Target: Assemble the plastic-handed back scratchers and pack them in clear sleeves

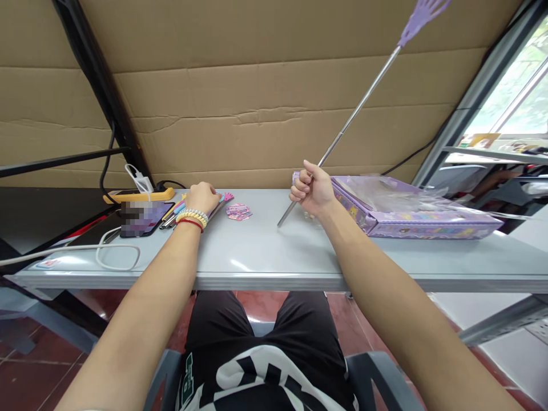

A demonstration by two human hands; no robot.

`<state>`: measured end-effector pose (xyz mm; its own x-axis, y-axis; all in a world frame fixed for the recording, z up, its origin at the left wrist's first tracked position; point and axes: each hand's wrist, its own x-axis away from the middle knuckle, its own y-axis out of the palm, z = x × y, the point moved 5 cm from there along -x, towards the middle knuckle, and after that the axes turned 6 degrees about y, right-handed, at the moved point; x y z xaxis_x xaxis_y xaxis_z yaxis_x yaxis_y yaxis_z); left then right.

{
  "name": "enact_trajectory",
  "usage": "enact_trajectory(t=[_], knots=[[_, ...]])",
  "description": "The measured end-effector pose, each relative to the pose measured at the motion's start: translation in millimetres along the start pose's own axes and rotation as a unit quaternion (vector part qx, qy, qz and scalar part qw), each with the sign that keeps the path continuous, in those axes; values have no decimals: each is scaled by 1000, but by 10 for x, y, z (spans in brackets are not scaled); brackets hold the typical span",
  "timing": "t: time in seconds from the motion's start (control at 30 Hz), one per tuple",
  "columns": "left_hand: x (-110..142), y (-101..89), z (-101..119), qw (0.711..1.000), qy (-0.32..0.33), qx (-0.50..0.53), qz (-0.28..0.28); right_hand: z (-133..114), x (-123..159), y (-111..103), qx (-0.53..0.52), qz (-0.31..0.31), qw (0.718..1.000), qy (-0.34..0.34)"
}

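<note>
My right hand [314,188] is wrapped round the silver rod of a telescopic back scratcher [355,117]. The rod slants up to the right and ends in a purple hand-shaped head; its lower tip points down at the tabletop. At the left, my left hand [202,197] rests over several pens [170,217] lying on the table, with its fingers turned away and mostly hidden. A pink decorated end [228,196] sticks out just past that hand. Close by lies a small pile of pink cards or stickers [238,212].
A purple patterned box [428,225] with clear plastic on top sits right of my right hand. Toward the left are a phone [148,220], a yellow power strip [160,195] and a white cable [115,266]. Cardboard [257,137] stands behind the grey-white table [265,251].
</note>
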<state>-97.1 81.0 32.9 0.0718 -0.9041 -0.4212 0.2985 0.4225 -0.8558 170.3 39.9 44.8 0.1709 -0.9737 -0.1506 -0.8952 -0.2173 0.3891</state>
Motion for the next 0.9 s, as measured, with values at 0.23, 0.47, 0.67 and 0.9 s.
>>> enact_trajectory(t=[0.23, 0.47, 0.67, 0.9], knots=[[436, 249, 939, 890, 271, 332, -159, 104, -12, 148, -3, -27, 998, -51], [539, 287, 1069, 901, 303, 285, -121, -146, 1, -115, -96, 76, 984, -128], [428, 227, 879, 929, 310, 160, -123, -498, 149, -892, -250, 294, 897, -215], [489, 180, 1007, 927, 338, 142, -75, -184, -9, -318, -143, 185, 957, -174]])
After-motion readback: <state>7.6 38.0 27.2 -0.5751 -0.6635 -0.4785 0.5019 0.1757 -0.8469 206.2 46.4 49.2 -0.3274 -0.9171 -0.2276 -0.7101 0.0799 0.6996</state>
